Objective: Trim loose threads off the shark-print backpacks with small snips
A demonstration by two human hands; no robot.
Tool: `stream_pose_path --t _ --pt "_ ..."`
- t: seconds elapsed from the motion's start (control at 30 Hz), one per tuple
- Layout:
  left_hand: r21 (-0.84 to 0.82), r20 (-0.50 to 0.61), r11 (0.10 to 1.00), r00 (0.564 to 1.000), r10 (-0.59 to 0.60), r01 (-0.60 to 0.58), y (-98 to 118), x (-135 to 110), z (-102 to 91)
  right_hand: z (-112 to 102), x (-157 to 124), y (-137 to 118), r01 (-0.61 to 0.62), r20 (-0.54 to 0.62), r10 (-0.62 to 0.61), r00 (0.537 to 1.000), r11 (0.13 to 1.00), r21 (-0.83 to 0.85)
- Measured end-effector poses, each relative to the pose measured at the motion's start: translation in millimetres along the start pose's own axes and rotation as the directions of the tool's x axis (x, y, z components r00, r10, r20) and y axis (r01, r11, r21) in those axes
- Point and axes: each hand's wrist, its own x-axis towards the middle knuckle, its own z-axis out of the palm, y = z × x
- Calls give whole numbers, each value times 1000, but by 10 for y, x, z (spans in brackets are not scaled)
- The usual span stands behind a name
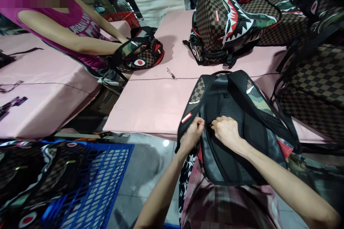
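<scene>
A black backpack (231, 103) leans on the pink table's near edge, its padded back panel and two shoulder straps facing me. The straps bear checkered and camouflage patches. My left hand (194, 132) is closed in a pinch at the pack's left side, beside the strap with a red-and-white label (186, 117). Close by, my right hand (228, 129) is closed over the back panel, fingertips at a dark spot near its left seam. What either hand pinches is hidden or too small to name.
Across the pink table (145, 107), a person in a magenta top (86, 25) handles another backpack (139, 52). A pen (171, 74) lies mid-table. Stacked shark-mouth checkered backpacks (215, 18) stand at the back; a checkered bag (317, 82) is on the right. A blue crate (107, 171) holds bags lower left.
</scene>
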Motion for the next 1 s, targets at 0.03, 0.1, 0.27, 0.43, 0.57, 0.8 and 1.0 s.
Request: stream_pose_path --t 0.03,0.1,0.27,0.43,0.57,0.8,1.0 --pt "-90 -31 995 999 -37 34 29 60 -92 -3 -30 33 -20 -18 21 1000 998 54" --pt "-366 -110 927 985 -131 82 122 225 -268 0 -84 116 -68 -56 82 995 973 219" --pt "-452 -220 890 960 -175 59 491 900 -246 45 58 460 -220 -14 311 950 703 677" --pt "84 -23 996 999 -36 38 658 1547 213 -25 492 1096 -313 -99 391 915 843 439" --pt "158 136 987 991 7 -28 606 1694 258 -148 718 1683 -184 -109 225 968 936 301" --pt "-20 405 996 910 88 -87 663 1446 110 -245 762 1975 -62 73 45 996 969 241" --pt "203 464 942 873 148 -268 985 1445 183 -435 399 1792 216 165 -230 959 972 96"
